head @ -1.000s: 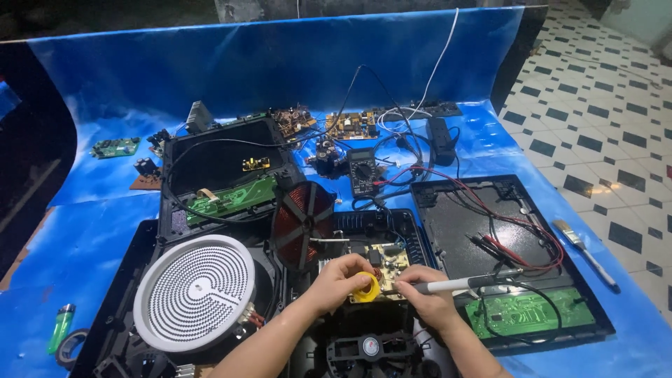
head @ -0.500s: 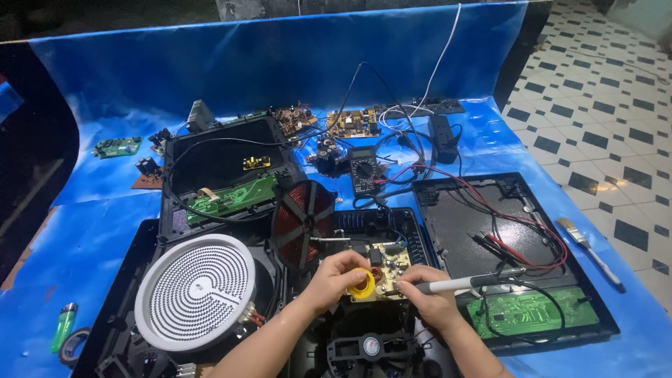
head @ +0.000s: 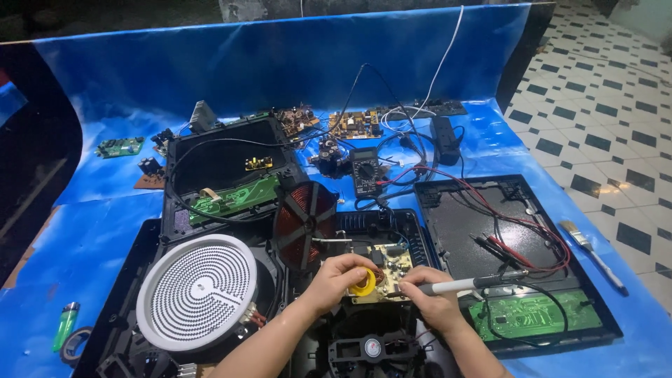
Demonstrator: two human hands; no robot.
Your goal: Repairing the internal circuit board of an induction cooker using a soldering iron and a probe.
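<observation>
My left hand (head: 334,280) pinches a small yellow reel (head: 364,285) over a beige circuit board (head: 390,264) inside an opened black cooker housing (head: 381,222). My right hand (head: 434,297) grips a white-handled soldering iron (head: 467,284), whose tip points left onto the same board, right beside the reel. A copper coil disc (head: 305,218) stands tilted just behind my left hand. A white round heating plate (head: 197,290) lies to the left.
A black lid panel (head: 490,238) with red and black probe leads and a green board (head: 535,313) lies right. A multimeter (head: 365,171), loose boards and a power strip (head: 445,137) are behind. A brush (head: 591,250) is far right, a green lighter (head: 65,325) far left.
</observation>
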